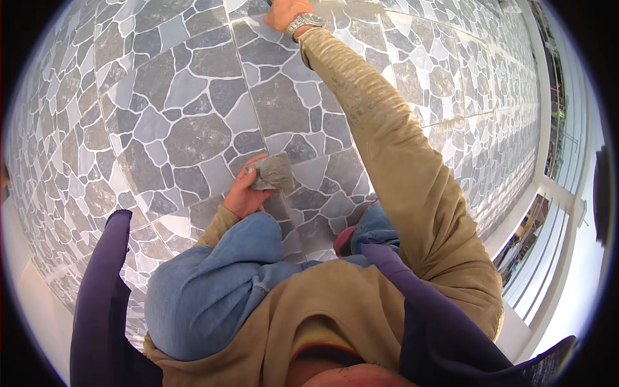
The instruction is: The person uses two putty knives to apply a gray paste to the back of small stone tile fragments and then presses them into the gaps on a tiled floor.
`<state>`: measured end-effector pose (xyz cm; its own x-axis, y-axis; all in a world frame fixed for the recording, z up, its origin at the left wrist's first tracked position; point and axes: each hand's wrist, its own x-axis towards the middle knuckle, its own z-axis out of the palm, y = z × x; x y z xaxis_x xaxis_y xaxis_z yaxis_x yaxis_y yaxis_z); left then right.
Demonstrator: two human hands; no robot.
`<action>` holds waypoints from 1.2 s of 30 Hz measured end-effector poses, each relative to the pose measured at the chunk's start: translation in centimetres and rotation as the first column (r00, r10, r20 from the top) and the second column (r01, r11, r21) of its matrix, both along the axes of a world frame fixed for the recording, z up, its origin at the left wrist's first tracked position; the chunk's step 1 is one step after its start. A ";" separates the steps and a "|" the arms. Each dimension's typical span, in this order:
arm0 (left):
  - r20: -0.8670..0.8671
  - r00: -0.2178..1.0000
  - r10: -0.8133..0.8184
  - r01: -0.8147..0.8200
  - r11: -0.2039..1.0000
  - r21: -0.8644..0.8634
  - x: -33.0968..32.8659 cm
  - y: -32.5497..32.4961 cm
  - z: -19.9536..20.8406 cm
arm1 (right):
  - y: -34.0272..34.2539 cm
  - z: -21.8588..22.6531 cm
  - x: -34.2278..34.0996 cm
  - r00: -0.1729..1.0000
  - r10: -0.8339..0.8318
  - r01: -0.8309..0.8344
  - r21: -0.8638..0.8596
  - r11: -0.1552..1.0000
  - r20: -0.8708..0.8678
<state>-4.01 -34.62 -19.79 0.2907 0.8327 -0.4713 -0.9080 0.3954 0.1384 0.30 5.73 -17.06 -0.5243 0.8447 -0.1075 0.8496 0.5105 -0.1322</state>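
My left hand point(242, 196) is closed around a grey, rough-surfaced lump point(275, 173) that looks like mortar or a cement-coated rag; which of these I cannot tell. It is low over the floor tiles point(198, 137), just in front of my knee. At the top edge, my right hand point(282, 15) reaches far out with the arm stretched. Its fingers look curled, and a small dark bit shows beside them, cut off by the picture's edge. A metal wristwatch point(305, 22) sits on that wrist. Pale brownish smears point(354, 10) mark the tiles to its right.
The floor has a grey stone pattern with white veins and straight joints between tiles. My bent knee point(213, 277) and a reddish shoe point(345, 242) are close below. A white railing point(548, 193) runs along the right, and a pale wall point(39, 290) stands at lower left.
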 end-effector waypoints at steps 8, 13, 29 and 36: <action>-0.035 0.998 0.060 -0.059 0.998 0.024 -0.3 -1.9 -0.1 | 1.4 1.8 0.0 0.962 0.216 -0.232 -0.087 0.969 -0.165; -0.011 0.999 0.037 -0.036 0.996 0.084 0.1 -0.5 -0.2 | 9.6 1.0 9.3 0.918 0.375 -0.365 0.095 0.926 -0.133; 0.005 1.000 -0.026 0.025 0.998 0.052 -0.6 -0.9 -0.5 | 10.4 0.8 12.2 0.929 -0.334 0.326 0.075 0.942 0.157; -0.041 0.998 0.037 -0.037 0.999 -0.003 -0.1 -0.9 -0.3 | -1.7 1.1 -3.8 0.997 0.077 -0.077 0.024 0.997 -0.002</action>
